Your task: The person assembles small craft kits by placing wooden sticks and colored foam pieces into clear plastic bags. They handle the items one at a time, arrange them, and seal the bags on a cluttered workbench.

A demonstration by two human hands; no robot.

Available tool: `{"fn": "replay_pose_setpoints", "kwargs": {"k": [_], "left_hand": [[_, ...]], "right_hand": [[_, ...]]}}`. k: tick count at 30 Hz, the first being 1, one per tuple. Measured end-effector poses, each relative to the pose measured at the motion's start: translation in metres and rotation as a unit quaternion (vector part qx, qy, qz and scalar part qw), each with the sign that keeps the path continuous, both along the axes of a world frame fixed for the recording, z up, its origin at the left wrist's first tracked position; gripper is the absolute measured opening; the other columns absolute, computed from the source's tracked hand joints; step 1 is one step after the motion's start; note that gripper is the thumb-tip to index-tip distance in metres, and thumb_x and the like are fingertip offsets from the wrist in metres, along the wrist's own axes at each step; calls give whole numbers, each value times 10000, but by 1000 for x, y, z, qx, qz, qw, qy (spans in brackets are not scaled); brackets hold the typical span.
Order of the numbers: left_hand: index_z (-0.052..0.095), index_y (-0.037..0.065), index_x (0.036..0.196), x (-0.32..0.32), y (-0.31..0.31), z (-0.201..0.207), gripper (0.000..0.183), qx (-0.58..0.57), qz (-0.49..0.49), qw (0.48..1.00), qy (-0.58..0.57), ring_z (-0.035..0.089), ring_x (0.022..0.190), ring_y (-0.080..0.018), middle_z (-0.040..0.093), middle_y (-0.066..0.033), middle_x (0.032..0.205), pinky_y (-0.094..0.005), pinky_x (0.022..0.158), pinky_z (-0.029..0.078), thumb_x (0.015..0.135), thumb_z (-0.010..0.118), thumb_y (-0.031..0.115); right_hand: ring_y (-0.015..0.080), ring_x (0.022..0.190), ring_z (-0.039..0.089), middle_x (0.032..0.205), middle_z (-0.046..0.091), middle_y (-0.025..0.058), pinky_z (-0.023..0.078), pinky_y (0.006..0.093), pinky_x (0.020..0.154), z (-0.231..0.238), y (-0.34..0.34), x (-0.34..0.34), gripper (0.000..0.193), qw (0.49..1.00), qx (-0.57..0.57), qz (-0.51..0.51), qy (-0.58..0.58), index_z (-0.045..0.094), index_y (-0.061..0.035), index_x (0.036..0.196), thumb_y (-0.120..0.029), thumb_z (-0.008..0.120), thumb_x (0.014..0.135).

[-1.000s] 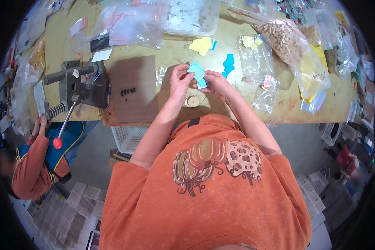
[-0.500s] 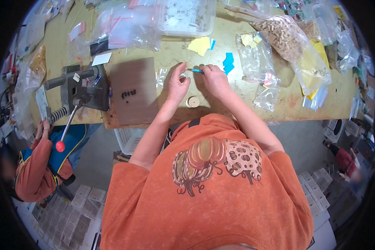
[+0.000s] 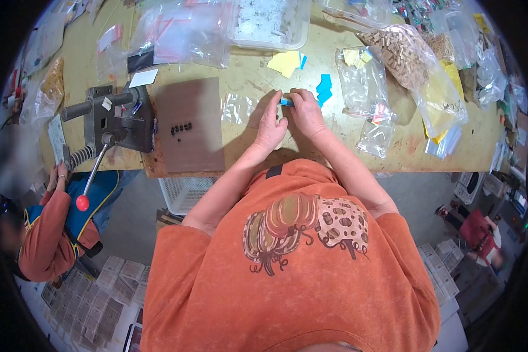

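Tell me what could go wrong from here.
The blue stack between the left hand and right hand might slip or fan apart. The right hand is close to the loose blue cards and could nudge them. The black pieces lie loose on the brown board, so a bump might scatter them.

The wearer's two hands (image 3: pixel 271 123), one lever press (image 3: pixel 116 117), two co-workers (image 3: pixel 46 240) show.

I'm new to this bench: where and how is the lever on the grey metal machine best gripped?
Probably by the red ball at the free end of the lever, palm wrapped around it from the near side: the slim lever slants that way, and its rounded tip stands clear of the machine.
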State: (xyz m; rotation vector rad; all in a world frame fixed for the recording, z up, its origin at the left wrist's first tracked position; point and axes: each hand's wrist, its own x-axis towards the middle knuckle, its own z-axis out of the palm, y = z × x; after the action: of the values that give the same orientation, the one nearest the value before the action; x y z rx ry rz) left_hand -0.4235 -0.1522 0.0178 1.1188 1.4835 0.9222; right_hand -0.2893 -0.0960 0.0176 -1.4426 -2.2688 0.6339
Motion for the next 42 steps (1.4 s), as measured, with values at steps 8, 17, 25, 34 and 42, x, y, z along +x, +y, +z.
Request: {"fn": "replay_pose_setpoints", "kwargs": {"k": [8,17,25,34,42], "left_hand": [[318,99,1424,11,-5,-15,738,113,-9,992,55,486,1172,-258,394,-155,1406,-319,898,451,736,545,-41],[317,37,1401,0,-5,-7,702,77,27,997,-13,371,1314,-323,403,-195,1389,-377,1092,308,727,505,-22],[434,84,1325,-16,-21,3,577,45,82,995,25,506,1199,-245,495,-138,1297,-358,968,442,770,529,-42],[613,87,834,-123,-12,-9,74,33,202,925,321,604,765,-282,623,-91,813,-388,686,487,787,635,139],[650,60,837,-147,8,-5,296,-105,55,902,414,646,784,-322,671,-149,814,-420,721,499,753,671,343]], "right_hand": [[340,982,568,1053,597,145,481,408,847,-4,-2,0,242,999,17,4,34,626,-36,979,-25,589,740],[326,976,577,1028,606,144,485,393,839,11,0,-1,232,999,-21,20,33,625,-24,988,17,592,762],[332,970,572,1034,606,144,480,406,832,4,-4,4,238,999,1,46,-26,621,-37,993,-19,609,756],[346,895,612,950,640,168,491,412,786,16,-14,15,193,986,-144,-69,51,626,-51,1005,-56,586,817],[385,808,605,849,632,222,485,429,720,46,-36,19,206,943,-282,-96,146,646,-40,944,-156,548,806]]}}
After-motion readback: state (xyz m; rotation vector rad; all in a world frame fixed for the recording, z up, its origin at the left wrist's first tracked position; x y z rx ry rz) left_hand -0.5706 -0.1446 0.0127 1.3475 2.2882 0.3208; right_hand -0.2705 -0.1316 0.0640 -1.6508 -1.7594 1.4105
